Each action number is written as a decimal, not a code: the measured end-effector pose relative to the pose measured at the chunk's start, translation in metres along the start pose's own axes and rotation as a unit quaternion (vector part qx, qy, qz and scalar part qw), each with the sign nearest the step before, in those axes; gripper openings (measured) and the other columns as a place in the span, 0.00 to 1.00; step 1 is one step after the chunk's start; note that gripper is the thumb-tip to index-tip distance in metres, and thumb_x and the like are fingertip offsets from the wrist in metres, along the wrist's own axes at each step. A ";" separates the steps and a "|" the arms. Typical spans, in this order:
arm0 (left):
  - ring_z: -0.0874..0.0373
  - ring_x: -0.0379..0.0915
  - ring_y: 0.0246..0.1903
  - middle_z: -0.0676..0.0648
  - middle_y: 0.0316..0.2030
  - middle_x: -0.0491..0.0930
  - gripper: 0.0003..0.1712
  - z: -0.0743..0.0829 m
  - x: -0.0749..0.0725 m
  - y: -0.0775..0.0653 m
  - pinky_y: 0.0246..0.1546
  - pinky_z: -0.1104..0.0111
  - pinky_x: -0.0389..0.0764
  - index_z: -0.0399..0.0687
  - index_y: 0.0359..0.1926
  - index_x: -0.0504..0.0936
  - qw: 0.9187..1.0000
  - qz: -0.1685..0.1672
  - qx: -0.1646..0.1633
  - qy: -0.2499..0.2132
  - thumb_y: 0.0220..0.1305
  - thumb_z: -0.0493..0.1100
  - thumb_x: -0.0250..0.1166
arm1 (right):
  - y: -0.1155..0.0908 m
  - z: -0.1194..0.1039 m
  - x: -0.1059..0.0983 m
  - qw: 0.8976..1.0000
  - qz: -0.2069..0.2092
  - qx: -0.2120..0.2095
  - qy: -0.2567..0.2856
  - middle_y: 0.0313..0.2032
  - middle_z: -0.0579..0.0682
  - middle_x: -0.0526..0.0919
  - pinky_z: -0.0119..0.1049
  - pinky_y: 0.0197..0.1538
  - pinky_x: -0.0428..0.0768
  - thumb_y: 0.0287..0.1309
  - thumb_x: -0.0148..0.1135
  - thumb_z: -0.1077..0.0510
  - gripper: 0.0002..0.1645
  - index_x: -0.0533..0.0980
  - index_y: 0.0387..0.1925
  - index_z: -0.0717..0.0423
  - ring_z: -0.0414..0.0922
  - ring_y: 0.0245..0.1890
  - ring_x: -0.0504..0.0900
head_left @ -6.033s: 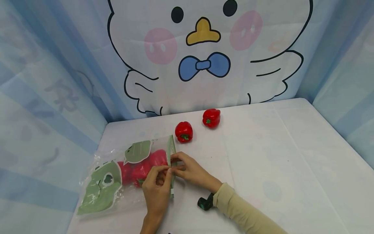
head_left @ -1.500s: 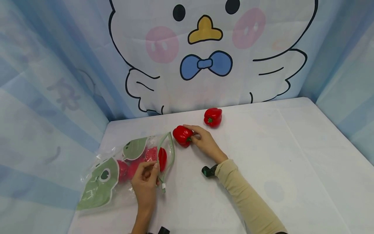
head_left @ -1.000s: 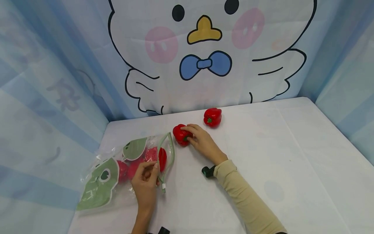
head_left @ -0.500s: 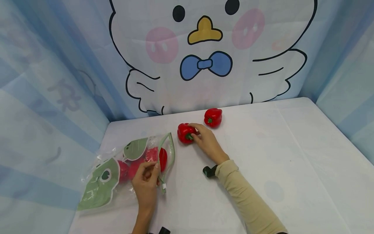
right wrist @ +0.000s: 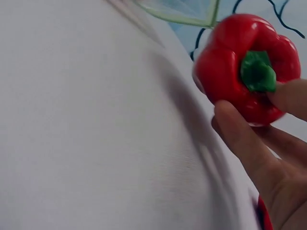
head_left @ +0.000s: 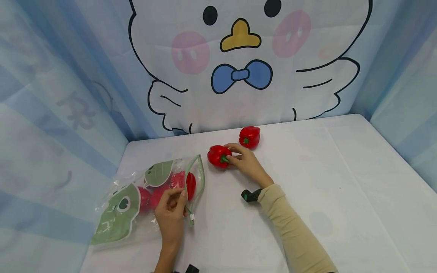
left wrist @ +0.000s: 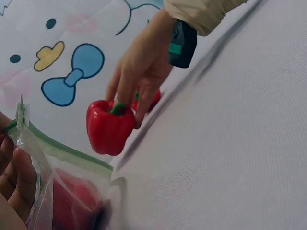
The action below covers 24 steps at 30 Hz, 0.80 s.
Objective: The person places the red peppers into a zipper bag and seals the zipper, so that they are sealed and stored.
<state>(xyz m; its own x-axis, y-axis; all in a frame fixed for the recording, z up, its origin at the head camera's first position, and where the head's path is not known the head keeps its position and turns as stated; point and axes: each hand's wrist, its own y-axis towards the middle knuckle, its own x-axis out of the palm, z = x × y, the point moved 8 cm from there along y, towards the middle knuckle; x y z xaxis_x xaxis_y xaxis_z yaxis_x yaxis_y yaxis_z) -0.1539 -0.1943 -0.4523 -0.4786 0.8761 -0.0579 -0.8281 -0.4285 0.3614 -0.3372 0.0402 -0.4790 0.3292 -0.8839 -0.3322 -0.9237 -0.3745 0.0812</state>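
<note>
While the clear bag (head_left: 117, 218) sprawls across the left of the bench (head_left: 307, 182), red peppers (head_left: 144, 199) glow through its wall, one showing bright right at the mouth. Along we go to the left hand (head_left: 170, 218), and its grip is clamped on the bag's green-edged opening, thumb and fingers pinching the strip; the mouth gapes, its two green strips parted (a small white slider (head_left: 191, 217) sits at the near end). Just right of that mouth, outside the bag, there's the held pepper (head_left: 217, 156), green stem turned rightward, and the right hand (head_left: 247, 165) has its grip clamped on it at the stem end! Beyond that hand, near the back edge, sits the loose pepper (head_left: 249, 137), stem facing front. And over to the right, a dark wrist device (head_left: 250, 195) juts from the tan sleeve (head_left: 297, 235), which slants away toward the lower right.
</note>
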 end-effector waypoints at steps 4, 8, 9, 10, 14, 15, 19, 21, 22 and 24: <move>0.62 0.69 0.17 0.45 0.30 0.82 0.06 -0.001 0.000 0.000 0.18 0.75 0.77 0.37 0.46 0.84 1.000 0.002 0.002 -0.003 0.71 0.35 0.67 | -0.001 -0.001 0.000 0.998 -0.041 0.002 0.045 0.68 0.64 0.75 0.48 0.53 0.89 0.73 0.61 0.62 0.27 0.71 0.70 0.54 0.61 0.55 0.87; 0.62 0.69 0.17 0.45 0.29 0.82 0.06 0.000 -0.001 0.000 0.17 0.75 0.76 0.36 0.45 0.84 1.000 0.003 0.006 -0.005 0.71 0.34 0.67 | -0.002 -0.002 0.001 0.995 -0.074 0.002 0.063 0.67 0.64 0.76 0.48 0.51 0.89 0.72 0.62 0.62 0.27 0.72 0.69 0.56 0.58 0.54 0.88; 0.62 0.69 0.17 0.46 0.29 0.81 0.06 0.000 -0.001 0.000 0.17 0.75 0.76 0.36 0.45 0.84 1.000 0.003 0.006 -0.005 0.71 0.34 0.67 | -0.002 -0.002 0.002 0.994 -0.082 0.004 0.068 0.67 0.63 0.76 0.48 0.51 0.89 0.72 0.62 0.62 0.26 0.72 0.69 0.55 0.57 0.54 0.88; 0.62 0.69 0.17 0.47 0.29 0.81 0.06 0.000 -0.001 0.000 0.17 0.75 0.76 0.37 0.45 0.84 1.000 0.003 0.006 -0.005 0.71 0.34 0.67 | -0.003 -0.002 0.003 0.993 -0.092 0.004 0.071 0.67 0.62 0.76 0.48 0.51 0.89 0.72 0.62 0.61 0.26 0.73 0.69 0.54 0.57 0.54 0.87; 0.61 0.68 0.17 0.50 0.29 0.81 0.06 0.001 -0.001 -0.001 0.18 0.75 0.76 0.37 0.45 0.84 1.000 0.002 0.006 -0.007 0.71 0.34 0.67 | -0.004 -0.003 0.009 0.988 -0.130 0.005 0.080 0.66 0.58 0.78 0.47 0.52 0.89 0.72 0.63 0.59 0.24 0.75 0.67 0.50 0.56 0.60 0.84; 0.61 0.68 0.17 0.50 0.29 0.81 0.06 0.001 0.000 -0.001 0.18 0.75 0.76 0.37 0.45 0.84 1.000 0.002 0.005 -0.007 0.71 0.34 0.67 | -0.005 -0.003 0.011 0.987 -0.140 0.005 0.079 0.66 0.57 0.78 0.47 0.52 0.89 0.72 0.63 0.59 0.24 0.75 0.67 0.49 0.56 0.61 0.83; 0.60 0.69 0.17 0.50 0.29 0.81 0.06 0.001 0.000 -0.001 0.18 0.74 0.77 0.38 0.46 0.84 1.000 0.000 0.004 -0.002 0.71 0.36 0.67 | -0.010 -0.007 0.021 0.979 -0.187 0.000 0.081 0.66 0.56 0.78 0.47 0.53 0.89 0.72 0.62 0.59 0.24 0.75 0.66 0.48 0.56 0.63 0.80; 0.59 0.69 0.17 0.49 0.30 0.81 0.06 0.000 0.001 -0.001 0.19 0.74 0.77 0.39 0.46 0.84 1.000 0.000 0.003 0.004 0.71 0.36 0.67 | -0.012 -0.010 0.027 0.975 -0.209 -0.002 0.080 0.65 0.55 0.79 0.48 0.53 0.89 0.72 0.62 0.59 0.24 0.76 0.66 0.47 0.56 0.63 0.79; 0.59 0.69 0.17 0.49 0.30 0.82 0.06 0.000 0.001 -0.001 0.19 0.74 0.78 0.40 0.46 0.84 1.000 -0.001 0.004 0.007 0.71 0.37 0.67 | -0.014 -0.012 0.030 0.973 -0.219 -0.003 0.078 0.65 0.55 0.79 0.47 0.53 0.89 0.71 0.62 0.59 0.24 0.76 0.66 0.47 0.56 0.63 0.79; 0.59 0.69 0.17 0.48 0.31 0.82 0.06 0.000 0.001 -0.001 0.19 0.73 0.77 0.40 0.46 0.84 1.000 -0.001 0.005 0.008 0.71 0.37 0.67 | -0.016 -0.016 0.035 0.969 -0.236 -0.004 0.077 0.65 0.53 0.79 0.47 0.53 0.89 0.71 0.63 0.58 0.24 0.76 0.66 0.46 0.56 0.63 0.79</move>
<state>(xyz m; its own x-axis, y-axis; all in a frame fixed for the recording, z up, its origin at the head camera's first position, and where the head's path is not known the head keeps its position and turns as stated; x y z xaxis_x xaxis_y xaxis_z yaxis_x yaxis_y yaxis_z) -0.1535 -0.1928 -0.4530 -0.4817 0.8733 -0.0734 -0.8262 -0.4246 0.3702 -0.3078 0.0104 -0.4774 0.7398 -0.6454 -0.1902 -0.6625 -0.7480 -0.0386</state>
